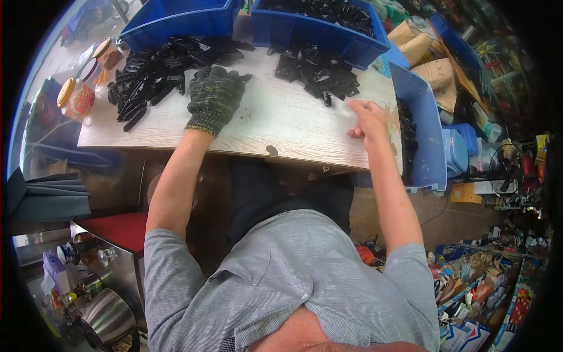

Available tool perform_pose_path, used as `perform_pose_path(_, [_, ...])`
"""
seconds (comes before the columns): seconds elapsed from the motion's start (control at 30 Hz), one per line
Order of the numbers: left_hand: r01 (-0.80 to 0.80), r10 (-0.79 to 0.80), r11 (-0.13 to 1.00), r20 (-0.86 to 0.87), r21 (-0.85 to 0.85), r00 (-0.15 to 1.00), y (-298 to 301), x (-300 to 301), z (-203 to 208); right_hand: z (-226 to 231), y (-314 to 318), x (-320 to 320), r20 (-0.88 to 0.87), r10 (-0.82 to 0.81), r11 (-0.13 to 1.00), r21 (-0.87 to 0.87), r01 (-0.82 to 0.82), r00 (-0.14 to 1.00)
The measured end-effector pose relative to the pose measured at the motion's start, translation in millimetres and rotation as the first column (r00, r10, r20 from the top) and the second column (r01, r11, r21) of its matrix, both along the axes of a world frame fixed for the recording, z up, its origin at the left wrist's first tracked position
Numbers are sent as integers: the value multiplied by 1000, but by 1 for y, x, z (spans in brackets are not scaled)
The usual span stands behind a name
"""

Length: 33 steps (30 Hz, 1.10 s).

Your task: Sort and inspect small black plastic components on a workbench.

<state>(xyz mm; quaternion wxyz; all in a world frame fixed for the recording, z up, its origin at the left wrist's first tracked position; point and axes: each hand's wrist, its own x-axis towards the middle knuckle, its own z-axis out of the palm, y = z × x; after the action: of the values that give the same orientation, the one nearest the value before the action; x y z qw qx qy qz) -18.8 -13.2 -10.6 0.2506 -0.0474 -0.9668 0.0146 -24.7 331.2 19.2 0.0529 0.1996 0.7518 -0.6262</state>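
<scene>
My left hand (216, 100) wears a dark green-and-black knitted glove and rests over the table beside the left pile of long black plastic pieces (153, 75). Its fingers are curled closed, and a small dark tip shows at the thumb side; what it belongs to is hidden. My right hand (369, 124) is bare, above the table's right part. Its index finger reaches toward the near edge of the right pile of shorter black plastic pieces (316, 71). Thumb and index finger stand apart with nothing visible between them.
Two blue bins stand at the table's far side: one at the left (179, 26), another at the right (319, 36) holding black pieces. Lidded jars (76, 98) line the left edge. A larger blue tub (427, 135) adjoins the right edge of the white wood-grain table (258, 132).
</scene>
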Motion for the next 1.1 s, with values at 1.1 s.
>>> perform_pose_path(1.1, [326, -407, 325, -180, 888, 896, 136, 38, -9, -1, -53, 28, -99, 350, 912, -190, -363, 932])
